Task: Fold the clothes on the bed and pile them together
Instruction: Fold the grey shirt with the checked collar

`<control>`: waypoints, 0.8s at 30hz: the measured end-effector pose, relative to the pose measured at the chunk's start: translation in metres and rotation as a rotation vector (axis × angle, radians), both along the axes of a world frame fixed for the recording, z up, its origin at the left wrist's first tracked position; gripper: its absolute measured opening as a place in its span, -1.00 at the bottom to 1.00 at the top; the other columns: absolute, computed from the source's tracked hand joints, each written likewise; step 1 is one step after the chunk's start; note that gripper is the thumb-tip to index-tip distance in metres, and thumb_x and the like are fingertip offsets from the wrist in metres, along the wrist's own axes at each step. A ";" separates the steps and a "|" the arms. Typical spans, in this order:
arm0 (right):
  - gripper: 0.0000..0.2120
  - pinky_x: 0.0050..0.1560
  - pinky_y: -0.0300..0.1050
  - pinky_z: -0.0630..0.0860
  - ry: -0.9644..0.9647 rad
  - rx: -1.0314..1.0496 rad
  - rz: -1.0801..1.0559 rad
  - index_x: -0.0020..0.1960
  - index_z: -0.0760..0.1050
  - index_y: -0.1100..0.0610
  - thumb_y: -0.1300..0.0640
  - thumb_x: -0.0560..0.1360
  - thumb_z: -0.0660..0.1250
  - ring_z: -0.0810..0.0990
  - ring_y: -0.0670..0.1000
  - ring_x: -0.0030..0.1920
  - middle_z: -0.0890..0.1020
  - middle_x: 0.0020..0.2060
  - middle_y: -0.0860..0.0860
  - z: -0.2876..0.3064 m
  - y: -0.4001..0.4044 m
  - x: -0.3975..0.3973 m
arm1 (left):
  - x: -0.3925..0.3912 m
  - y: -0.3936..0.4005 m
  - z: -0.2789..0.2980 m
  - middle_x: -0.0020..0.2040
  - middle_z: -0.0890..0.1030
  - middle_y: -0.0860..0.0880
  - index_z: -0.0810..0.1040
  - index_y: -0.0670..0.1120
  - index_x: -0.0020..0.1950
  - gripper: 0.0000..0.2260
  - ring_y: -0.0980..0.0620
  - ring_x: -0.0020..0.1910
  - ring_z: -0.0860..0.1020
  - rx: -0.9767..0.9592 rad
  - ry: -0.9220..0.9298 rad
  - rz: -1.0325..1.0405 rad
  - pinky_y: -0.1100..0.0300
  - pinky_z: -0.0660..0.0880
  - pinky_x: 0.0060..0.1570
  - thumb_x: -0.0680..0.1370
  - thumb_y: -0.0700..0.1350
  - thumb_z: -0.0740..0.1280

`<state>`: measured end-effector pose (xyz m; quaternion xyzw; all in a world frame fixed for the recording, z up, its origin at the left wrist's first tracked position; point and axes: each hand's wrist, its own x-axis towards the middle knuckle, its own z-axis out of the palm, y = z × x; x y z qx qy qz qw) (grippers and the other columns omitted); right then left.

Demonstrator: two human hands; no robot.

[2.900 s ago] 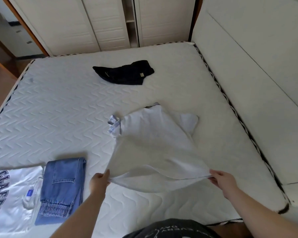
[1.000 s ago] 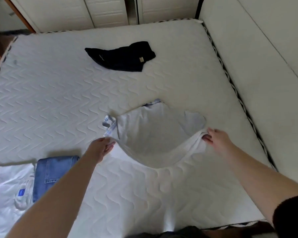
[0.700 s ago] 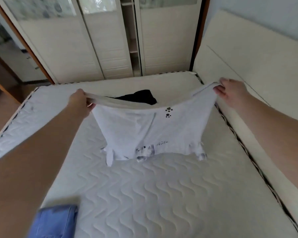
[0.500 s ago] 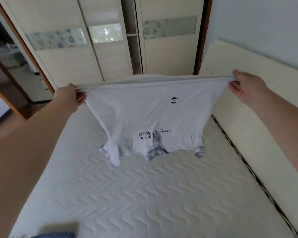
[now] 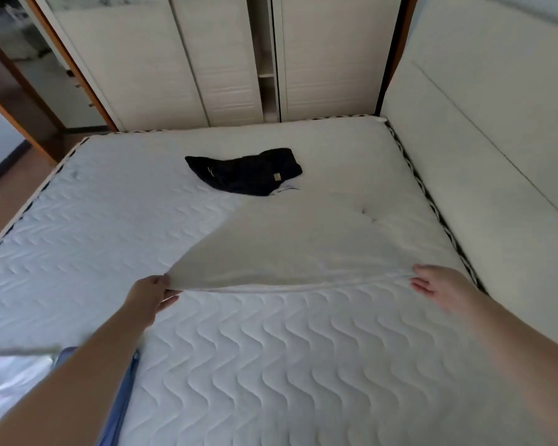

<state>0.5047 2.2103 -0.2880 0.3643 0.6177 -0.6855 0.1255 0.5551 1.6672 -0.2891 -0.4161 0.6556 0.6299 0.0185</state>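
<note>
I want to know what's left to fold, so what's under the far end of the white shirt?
A dark garment lies beyond the white shirt, mostly uncovered. Near its far end, the two seem to meet; any overlap is unclear. Elsewhere under it, only mattress shows.
</note>
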 end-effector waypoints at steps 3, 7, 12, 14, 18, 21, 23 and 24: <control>-0.83 -0.17 -0.25 0.62 -0.153 -0.028 -0.021 -0.10 0.38 0.20 0.42 0.59 0.17 0.54 0.04 -0.23 0.51 -0.02 0.19 -0.079 0.005 0.055 | 0.063 0.005 -0.076 -0.10 0.59 -0.18 0.45 -0.34 0.29 -0.74 -0.01 -0.20 0.57 -0.002 -0.113 0.047 0.31 0.60 -0.34 0.65 -0.23 0.23; -0.82 0.27 -0.04 0.46 -0.276 -0.060 -0.066 -0.11 0.39 0.22 0.43 0.60 0.15 0.59 0.01 -0.28 0.50 -0.17 0.11 -0.161 0.009 0.126 | 0.141 0.012 -0.165 -0.01 0.58 -0.19 0.46 -0.32 0.30 -0.73 0.02 -0.20 0.56 0.034 -0.261 0.073 0.24 0.62 -0.16 0.62 -0.23 0.29; -0.92 0.26 -0.06 0.47 -0.368 -0.057 -0.118 -0.03 0.41 0.27 0.36 0.61 0.17 0.50 -0.01 -0.18 0.53 -0.12 0.13 -0.239 0.020 0.204 | 0.218 0.013 -0.246 -0.04 0.62 -0.21 0.49 -0.31 0.23 -0.77 0.00 -0.20 0.60 0.045 -0.388 0.065 0.18 0.63 -0.16 0.63 -0.21 0.29; -0.86 0.20 -0.08 0.50 -0.372 -0.003 -0.113 0.15 0.42 0.35 0.33 0.62 0.17 0.51 0.00 -0.20 0.53 0.01 0.20 -0.264 0.022 0.235 | 0.250 0.014 -0.266 -0.07 0.61 -0.19 0.46 -0.28 0.18 -0.81 -0.01 -0.19 0.61 0.041 -0.419 0.065 0.19 0.63 -0.31 0.66 -0.17 0.23; -0.69 -0.29 -0.31 0.59 -0.429 0.127 -0.028 0.33 0.35 0.38 0.29 0.62 0.20 0.61 -0.04 -0.38 0.55 -0.14 0.13 -0.295 0.029 0.296 | 0.304 0.007 -0.287 -0.18 0.57 -0.16 0.44 -0.23 0.12 -0.85 -0.02 -0.24 0.58 -0.045 -0.450 0.083 0.25 0.58 -0.47 0.67 -0.14 0.21; -0.71 -0.47 -0.32 0.54 -0.527 0.200 0.021 0.32 0.39 0.31 0.26 0.61 0.24 0.59 -0.16 -0.50 0.52 -0.23 0.07 -0.311 0.038 0.342 | 0.342 -0.001 -0.298 -0.23 0.58 -0.15 0.48 -0.21 0.11 -0.85 0.02 -0.29 0.60 -0.121 -0.495 0.034 0.31 0.55 -0.48 0.65 -0.12 0.26; -0.69 -0.47 -0.28 0.52 -0.554 0.279 0.077 0.29 0.44 0.32 0.24 0.59 0.30 0.56 -0.06 -0.38 0.51 -0.25 0.06 -0.321 0.043 0.365 | 0.364 -0.004 -0.306 -0.23 0.59 -0.15 0.50 -0.21 0.10 -0.84 0.06 -0.34 0.61 -0.140 -0.516 -0.002 0.29 0.56 -0.44 0.65 -0.11 0.27; -0.69 -0.47 -0.27 0.50 -0.547 0.323 0.105 0.27 0.47 0.33 0.22 0.57 0.33 0.50 -0.02 -0.34 0.51 -0.26 0.07 -0.324 0.044 0.375 | 0.374 -0.004 -0.310 -0.21 0.60 -0.16 0.51 -0.22 0.09 -0.82 0.05 -0.32 0.61 -0.148 -0.520 -0.028 0.25 0.58 -0.36 0.64 -0.10 0.28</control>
